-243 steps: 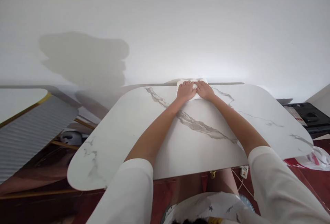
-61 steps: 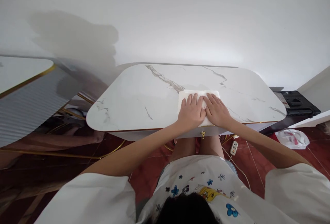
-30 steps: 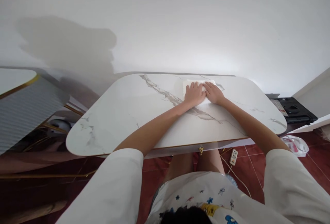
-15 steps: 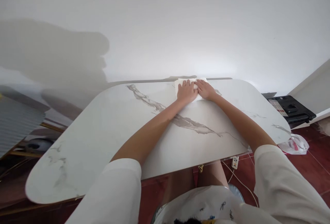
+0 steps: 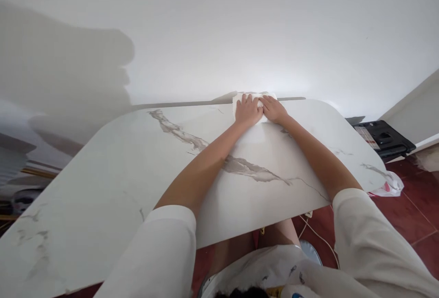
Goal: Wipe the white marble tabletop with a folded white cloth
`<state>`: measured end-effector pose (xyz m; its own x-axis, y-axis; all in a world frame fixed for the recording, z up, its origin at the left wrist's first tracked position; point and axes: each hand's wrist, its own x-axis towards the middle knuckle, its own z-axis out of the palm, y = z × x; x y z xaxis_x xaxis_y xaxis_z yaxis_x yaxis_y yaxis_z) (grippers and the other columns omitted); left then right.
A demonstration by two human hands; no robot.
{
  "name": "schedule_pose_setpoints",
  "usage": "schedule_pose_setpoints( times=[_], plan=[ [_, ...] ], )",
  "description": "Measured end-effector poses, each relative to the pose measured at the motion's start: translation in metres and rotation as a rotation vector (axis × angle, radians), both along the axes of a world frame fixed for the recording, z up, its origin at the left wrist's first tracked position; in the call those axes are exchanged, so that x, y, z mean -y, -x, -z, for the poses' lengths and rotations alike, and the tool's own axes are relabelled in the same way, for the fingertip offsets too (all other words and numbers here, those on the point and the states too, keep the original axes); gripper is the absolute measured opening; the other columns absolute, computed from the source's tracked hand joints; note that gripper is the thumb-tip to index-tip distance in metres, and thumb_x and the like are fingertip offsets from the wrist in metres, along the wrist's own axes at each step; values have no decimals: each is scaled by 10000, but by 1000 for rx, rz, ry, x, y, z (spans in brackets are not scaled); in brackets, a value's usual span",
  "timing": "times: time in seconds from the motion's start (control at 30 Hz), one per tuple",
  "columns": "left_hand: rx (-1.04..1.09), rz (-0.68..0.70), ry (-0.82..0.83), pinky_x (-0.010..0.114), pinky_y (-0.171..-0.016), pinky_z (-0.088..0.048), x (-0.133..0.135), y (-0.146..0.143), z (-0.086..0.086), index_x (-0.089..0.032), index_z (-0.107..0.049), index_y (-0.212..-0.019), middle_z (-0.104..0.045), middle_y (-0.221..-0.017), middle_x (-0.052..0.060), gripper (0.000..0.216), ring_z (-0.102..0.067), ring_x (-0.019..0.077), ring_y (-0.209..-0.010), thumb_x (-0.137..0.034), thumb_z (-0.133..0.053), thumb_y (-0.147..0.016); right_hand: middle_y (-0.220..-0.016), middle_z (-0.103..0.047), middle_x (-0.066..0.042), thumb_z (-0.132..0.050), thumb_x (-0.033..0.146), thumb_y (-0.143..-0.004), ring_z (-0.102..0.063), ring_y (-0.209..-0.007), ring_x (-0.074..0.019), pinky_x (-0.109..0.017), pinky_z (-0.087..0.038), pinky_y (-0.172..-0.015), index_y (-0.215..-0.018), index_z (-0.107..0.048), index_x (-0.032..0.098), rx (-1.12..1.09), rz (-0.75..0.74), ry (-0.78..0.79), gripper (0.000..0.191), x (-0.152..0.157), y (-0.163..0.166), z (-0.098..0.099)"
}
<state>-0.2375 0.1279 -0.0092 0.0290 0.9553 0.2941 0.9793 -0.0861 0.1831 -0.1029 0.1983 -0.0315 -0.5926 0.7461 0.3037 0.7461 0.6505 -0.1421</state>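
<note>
A white cloth point(image 5: 256, 128) lies at the far edge of a white marble-patterned table point(image 5: 113, 170), beside the wall. My left hand point(image 5: 248, 109) rests flat on it, palm down, with the fingers stretched forward. Right beside it, my right hand point(image 5: 273, 108) also presses down on the cloth, its fingers extended and angled toward the left hand. The two hands meet near the thumbs. Most of the cloth is hidden under them; its far edge reaches up to the wall.
A pale wall point(image 5: 219, 28) stands directly behind the table. To the right are a black case point(image 5: 387, 138) and a plastic bag point(image 5: 393, 184) on the red tiled floor point(image 5: 416, 206). A cable point(image 5: 324, 239) runs below the table's near edge.
Both hands and the cloth have slid slightly forward, over the table's far edge against the wall. The view has shifted, so the table's left end now runs out of frame.
</note>
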Motion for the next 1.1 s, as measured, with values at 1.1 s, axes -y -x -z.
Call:
schedule_pose_setpoints(
  times=[1.1],
  plan=[
    [-68, 26, 26, 481, -1091, -326, 128, -35, -1, -193, -472, -1375, -422, -1503, 122, 495, -338, 293, -1399, -289, -289, -924, -1513, -430, -154, -277, 248, -952, -376, -1400, -318, -505, -318, -1139, -1429, -450, 98, 15, 21, -29, 529, 140, -37, -3]
  ],
)
